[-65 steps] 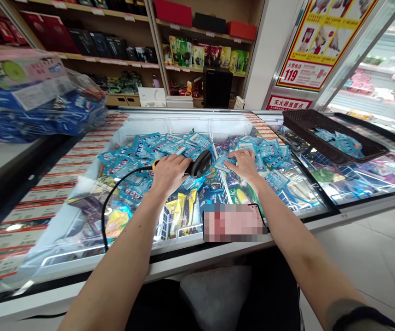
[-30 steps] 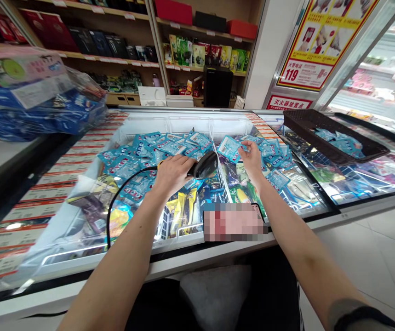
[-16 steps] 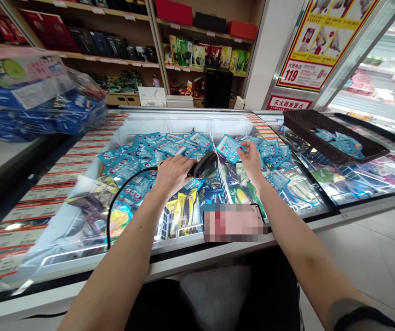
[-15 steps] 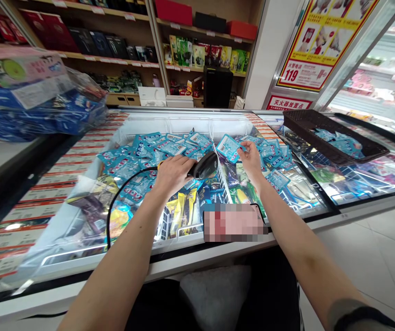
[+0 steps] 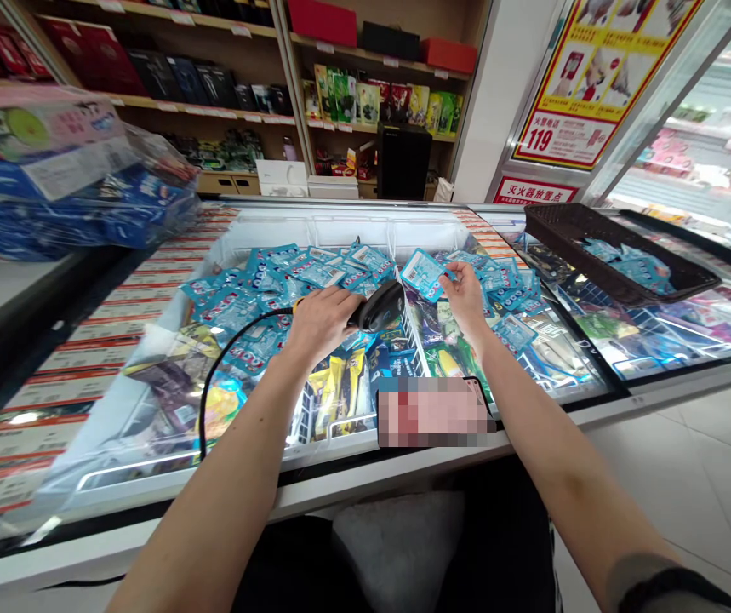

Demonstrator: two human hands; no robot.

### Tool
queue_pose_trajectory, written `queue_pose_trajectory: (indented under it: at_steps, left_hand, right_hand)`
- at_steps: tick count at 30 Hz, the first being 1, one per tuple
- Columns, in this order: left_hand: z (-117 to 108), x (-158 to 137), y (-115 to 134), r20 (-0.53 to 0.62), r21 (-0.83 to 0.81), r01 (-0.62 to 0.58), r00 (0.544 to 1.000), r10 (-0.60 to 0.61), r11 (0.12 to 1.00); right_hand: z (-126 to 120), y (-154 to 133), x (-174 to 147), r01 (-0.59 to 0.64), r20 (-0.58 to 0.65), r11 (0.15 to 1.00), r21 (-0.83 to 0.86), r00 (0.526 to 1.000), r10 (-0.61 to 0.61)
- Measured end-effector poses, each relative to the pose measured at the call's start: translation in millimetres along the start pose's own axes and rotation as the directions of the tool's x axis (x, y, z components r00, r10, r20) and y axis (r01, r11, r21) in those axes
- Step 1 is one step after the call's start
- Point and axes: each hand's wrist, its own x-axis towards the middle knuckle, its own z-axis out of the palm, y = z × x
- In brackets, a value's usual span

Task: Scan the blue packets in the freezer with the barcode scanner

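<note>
My left hand (image 5: 323, 322) is closed around a black corded barcode scanner (image 5: 380, 306), its head turned to the right. Between the thumb and fingers of my right hand (image 5: 465, 298) is the edge of a light-blue packet (image 5: 424, 273) with a white printed label facing up. Scanner and packet are a short gap apart. To the left, many similar blue packets (image 5: 237, 311) lie in a loose heap on the freezer's glass top (image 5: 141, 409). More blue packets (image 5: 506, 283) are spread beyond my right hand.
A phone (image 5: 435, 413) lies at the freezer's front edge, its screen blurred. At the right stands a dark brown basket (image 5: 547, 223) with blue packets inside. Plastic-wrapped boxes (image 5: 52, 170) sit at the left. The scanner's black cable (image 5: 208, 383) curves down leftward. Stocked shelves (image 5: 263, 111) line the back.
</note>
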Motion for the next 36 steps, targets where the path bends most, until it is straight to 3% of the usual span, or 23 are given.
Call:
queue_pose_trajectory:
  at_steps: [3,11,18,21,24,27,36]
  left_hand:
    - [-0.7,0.1,0.7,-0.004,0.009,0.004,1.0,-0.004,1.0]
    - [0.4,-1.3,-3.4,-0.034,0.018,0.01,0.999,-0.01,1.0]
    - [-0.1,-2.4,-6.7,-0.042,0.041,0.015,0.999,-0.014,0.999]
    - [-0.1,-2.5,-7.5,-0.045,0.042,0.024,0.999,-0.022,0.999]
    - [0.6,-2.7,-8.3,-0.048,0.05,0.024,0.999,-0.022,0.998]
    - [0.9,-3.0,-8.8,-0.049,0.047,0.026,0.999,-0.023,0.999]
    - [-2.8,-3.1,-10.1,-0.026,0.077,0.046,0.999,-0.044,0.996]
  right_hand:
    - [-6.9,-3.9,0.8,-0.005,-0.035,0.999,-0.034,0.999,0.003]
    - [-44.7,3.0,3.7,-0.087,-0.274,0.949,-0.302,0.962,0.001]
    - [-44.5,9.1,-2.7,-0.209,-0.322,0.826,-0.523,0.946,0.036]
    - [-41.4,3.5,-6.3,-0.2,-0.285,0.798,-0.568,0.958,0.036]
    - [-37.1,-2.4,-8.5,-0.033,-0.122,0.798,-0.601,0.991,-0.051]
    - [-33.4,-4.7,-9.3,0.08,0.011,0.781,-0.619,0.996,-0.093]
    - [-31.9,3.3,-7.9,0.033,-0.026,0.744,-0.667,0.997,-0.068]
